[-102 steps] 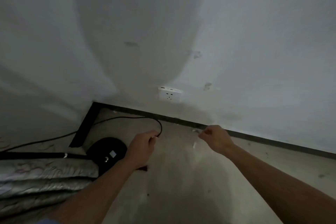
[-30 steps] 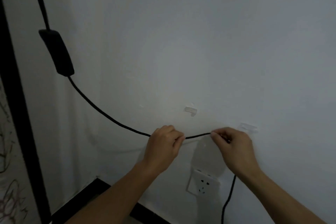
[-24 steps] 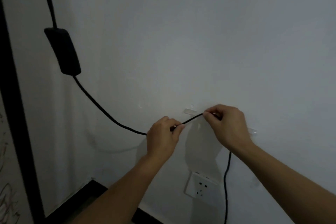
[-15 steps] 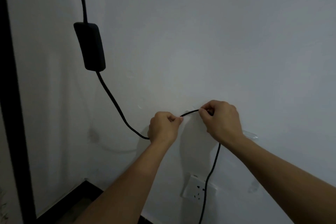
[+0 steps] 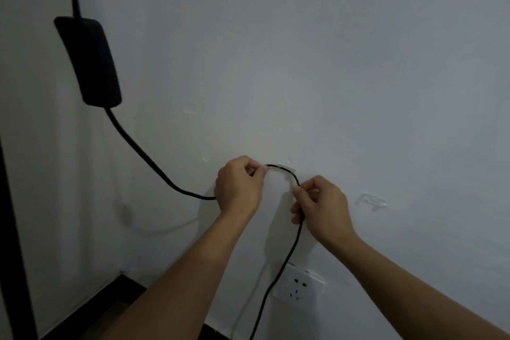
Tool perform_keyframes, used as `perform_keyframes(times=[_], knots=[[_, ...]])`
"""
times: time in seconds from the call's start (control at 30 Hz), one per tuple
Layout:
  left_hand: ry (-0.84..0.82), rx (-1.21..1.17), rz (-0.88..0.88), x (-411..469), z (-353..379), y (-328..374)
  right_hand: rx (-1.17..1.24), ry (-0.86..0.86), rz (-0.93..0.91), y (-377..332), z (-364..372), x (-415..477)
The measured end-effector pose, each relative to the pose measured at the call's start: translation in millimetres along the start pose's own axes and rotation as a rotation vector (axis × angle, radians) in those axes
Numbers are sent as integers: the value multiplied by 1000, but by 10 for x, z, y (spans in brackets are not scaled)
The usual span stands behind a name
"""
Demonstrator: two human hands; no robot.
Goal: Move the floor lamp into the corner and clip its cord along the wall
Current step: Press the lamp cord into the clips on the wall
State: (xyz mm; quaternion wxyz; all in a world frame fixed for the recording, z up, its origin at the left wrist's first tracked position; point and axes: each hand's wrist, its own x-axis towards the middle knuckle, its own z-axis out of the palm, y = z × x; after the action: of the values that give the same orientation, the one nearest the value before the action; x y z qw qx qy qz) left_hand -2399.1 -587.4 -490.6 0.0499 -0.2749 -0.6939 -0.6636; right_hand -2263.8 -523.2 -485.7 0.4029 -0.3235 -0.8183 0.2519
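No readable text, labels, brand names, numbers or signs appear anywhere. The white wall socket (image 5: 299, 285), the black inline switch (image 5: 91, 62) on the black cord (image 5: 143, 156) and the clear wall clips (image 5: 285, 167) all look unmarked in this dim picture.

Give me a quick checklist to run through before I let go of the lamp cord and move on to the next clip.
1. Cord lies across the first clip: ok.
2. Cord fully snapped in: cannot tell.
3. Left hand pinches the cord left of the clip: ok.
4. Right hand holds the cord below the clip: ok.
5. Second clip on the wall holds nothing: ok.
6. Cord hangs down over the outlet: not ok.
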Motion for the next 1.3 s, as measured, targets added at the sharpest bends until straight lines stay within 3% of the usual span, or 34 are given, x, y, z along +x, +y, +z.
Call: perform_keyframes(times=[0.1,0.2,0.33,0.43,0.6,0.8,1.03,1.17,1.3], knots=[[1,47,71,-1,-23,-45,256,-119,173,185,-15,-211],[-20,101,185,-18,-55,-86,351,-181,319,566,-18,-585],[-14,292,550,-149,-71,-97,448,-95,364,969,-75,-901],[0,366,800,-303,3,-79,380,-103,303,1018,-191,-881],[-30,404,993,-509,192,4,129,-287,195,982,-408,-828],[-229,414,1073,-674,305,-44,108,-383,181,884,-723,-779],[-278,457,1045,-700,363,89,76,-390,152,756,-1034,-691],[-328,439,1026,-749,457,160,54,-190,91,667,-1181,-613],[-361,436,944,-745,524,157,196,52,43,563,-1293,-531]])
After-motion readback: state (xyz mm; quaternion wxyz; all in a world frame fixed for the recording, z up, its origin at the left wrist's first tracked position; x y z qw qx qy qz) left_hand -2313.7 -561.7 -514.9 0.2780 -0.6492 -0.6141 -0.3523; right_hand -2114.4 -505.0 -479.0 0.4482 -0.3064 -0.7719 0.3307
